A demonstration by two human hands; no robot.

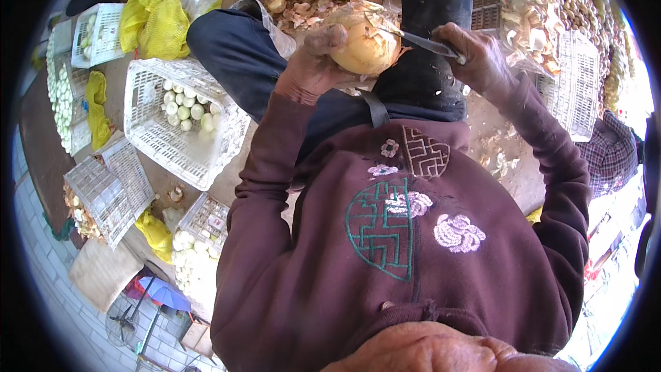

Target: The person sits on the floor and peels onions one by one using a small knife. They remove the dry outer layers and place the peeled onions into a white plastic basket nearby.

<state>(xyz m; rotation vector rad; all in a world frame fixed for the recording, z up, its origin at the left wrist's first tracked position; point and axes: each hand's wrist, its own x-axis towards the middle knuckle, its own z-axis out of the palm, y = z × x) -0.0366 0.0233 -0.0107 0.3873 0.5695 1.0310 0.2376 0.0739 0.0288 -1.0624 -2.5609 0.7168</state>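
Observation:
Between my knees, a large yellow-brown onion [365, 45] sits in my left hand [310, 65], whose fingers wrap round its left side. Dry papery skin still covers its top. My right hand [480, 58] is closed round the handle end of a knife [428, 44]. The blade points left, its tip at the onion's upper right side; whether it cuts in or only touches, I cannot tell. Loose onion skins [303, 12] and a few unpeeled onions [276, 4] lie on the ground beyond my knees.
A white plastic crate [155, 148] with peeled onions stands left of my knee. Yellow mesh bags [165, 27] lie beyond it. At the right, a crate [485, 7] is heaped with skins, beside another white crate [578, 76]. More onion-filled crates [200, 234] stand at the left.

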